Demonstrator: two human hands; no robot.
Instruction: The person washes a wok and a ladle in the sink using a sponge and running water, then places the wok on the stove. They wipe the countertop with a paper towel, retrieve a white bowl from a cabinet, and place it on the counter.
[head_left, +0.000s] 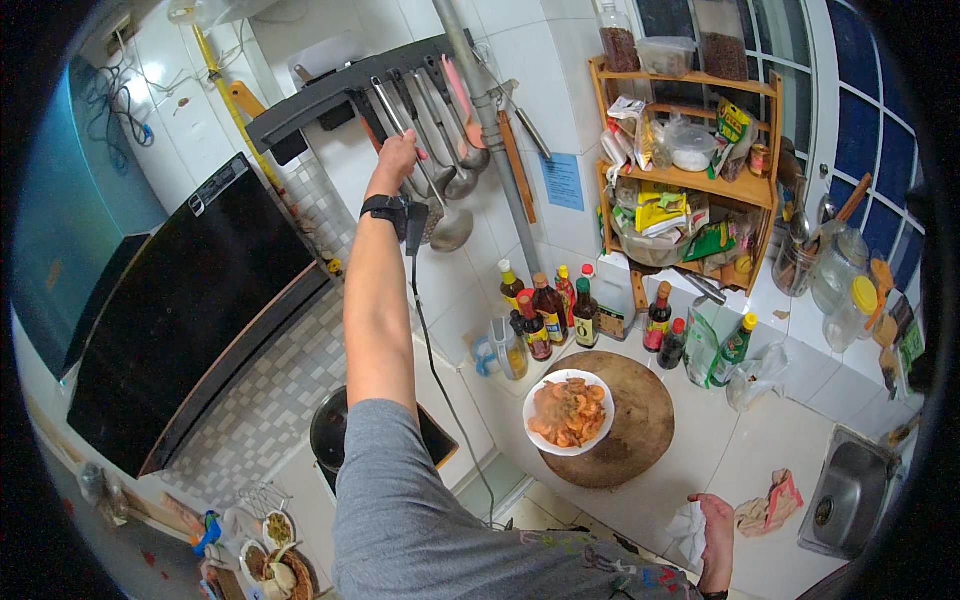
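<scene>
My left hand (397, 161) is raised to a dark wall rack (337, 90), its fingers closed around the long handle of a metal ladle (453, 229). The bowl of that ladle hangs below my wrist, in front of a skimmer (433, 217) partly hidden by the wrist strap. Other ladles (461, 182) and a pink utensil (472, 133) hang just to the right. Low at the right, my right hand (718, 525) holds a crumpled white tissue (688, 529) over the counter's front edge. A white plate (531, 435) of cooked shrimp (568, 411) rests partly on a round wooden chopping board (645, 427).
Sauce bottles (551, 307) line the wall behind the board. A wooden shelf (690, 180) holds jars and food packets. The sink (847, 495) is at the far right, near a crumpled cloth (771, 506). A black range hood (195, 300) and a pan (328, 427) are at left.
</scene>
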